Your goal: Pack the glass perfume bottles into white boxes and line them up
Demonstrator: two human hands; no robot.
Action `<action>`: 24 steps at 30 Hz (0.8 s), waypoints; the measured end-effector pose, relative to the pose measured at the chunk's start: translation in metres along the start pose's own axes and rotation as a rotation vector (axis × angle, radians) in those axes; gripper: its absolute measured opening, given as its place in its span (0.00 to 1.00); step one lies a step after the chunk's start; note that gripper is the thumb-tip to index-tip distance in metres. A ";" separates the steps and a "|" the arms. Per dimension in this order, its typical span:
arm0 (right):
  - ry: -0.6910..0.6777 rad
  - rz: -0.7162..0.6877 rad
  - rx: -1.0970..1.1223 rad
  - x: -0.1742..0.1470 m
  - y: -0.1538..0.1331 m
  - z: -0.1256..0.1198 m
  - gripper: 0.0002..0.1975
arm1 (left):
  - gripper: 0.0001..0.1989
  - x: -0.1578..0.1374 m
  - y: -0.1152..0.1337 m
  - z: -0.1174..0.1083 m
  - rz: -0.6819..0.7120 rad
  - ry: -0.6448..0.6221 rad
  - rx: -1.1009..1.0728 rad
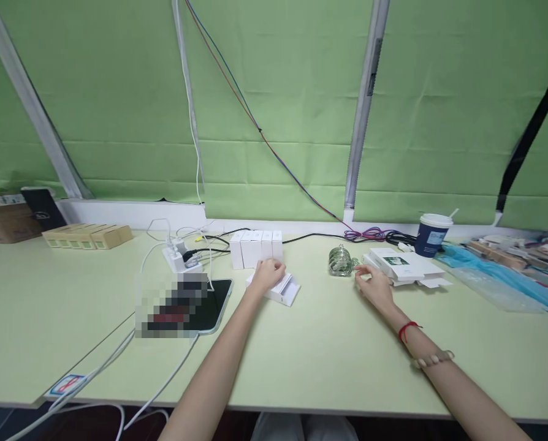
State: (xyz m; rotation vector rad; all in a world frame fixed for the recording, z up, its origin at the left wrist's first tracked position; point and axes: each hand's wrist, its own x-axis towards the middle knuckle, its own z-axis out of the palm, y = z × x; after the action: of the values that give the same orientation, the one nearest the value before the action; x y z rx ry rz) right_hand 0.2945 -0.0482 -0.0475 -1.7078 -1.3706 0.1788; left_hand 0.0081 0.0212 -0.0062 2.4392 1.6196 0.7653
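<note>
My left hand [268, 275] has its fingers curled down over a small white box [281, 299], which lies on the table with its end flap open. The hand covers the back of that box. My right hand [374, 286] is closed, thumb and forefinger drawn together beside a clear glass jar [340, 263] with a domed, knobbed lid. A small glass part at the jar's right side meets the fingertips; whether they grip it cannot be made out. Behind my left hand stands a row of several small white boxes [257, 248].
A flattened white carton [409, 266] and a lidded paper cup [433, 236] stand right. Blue plastic [499, 272] lies beyond. On the left are a tablet [216, 309], chargers with white cables [177, 260], and yellowish boxes [87, 236]. Cables run along the back edge.
</note>
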 end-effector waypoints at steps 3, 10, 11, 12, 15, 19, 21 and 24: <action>-0.053 -0.048 0.059 -0.003 -0.005 0.004 0.14 | 0.19 -0.002 0.010 0.008 -0.038 0.044 0.003; -0.577 -0.239 0.195 -0.023 -0.022 0.016 0.16 | 0.20 -0.009 0.050 0.033 -0.052 0.203 -0.188; -0.624 -0.264 0.195 -0.026 -0.025 0.018 0.16 | 0.20 -0.010 0.054 0.035 -0.037 0.232 -0.198; -0.645 -0.282 0.196 -0.028 -0.028 0.019 0.16 | 0.21 -0.010 0.056 0.037 -0.021 0.263 -0.192; -0.630 -0.280 0.209 -0.030 -0.034 0.019 0.16 | 0.20 -0.011 0.059 0.039 0.039 0.335 -0.115; -0.609 -0.287 0.260 -0.029 -0.036 0.016 0.17 | 0.18 -0.014 0.061 0.039 0.096 0.380 -0.021; -0.620 -0.304 0.266 -0.029 -0.035 0.016 0.19 | 0.16 -0.018 0.063 0.042 0.102 0.399 -0.003; -0.630 -0.317 0.169 -0.030 -0.034 0.015 0.18 | 0.14 -0.024 0.067 0.047 0.134 0.344 0.002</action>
State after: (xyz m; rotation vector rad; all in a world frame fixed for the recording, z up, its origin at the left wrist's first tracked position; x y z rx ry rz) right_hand 0.2499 -0.0657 -0.0439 -1.3159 -1.9973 0.6737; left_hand 0.0785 -0.0198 -0.0313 2.5468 1.5666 1.2650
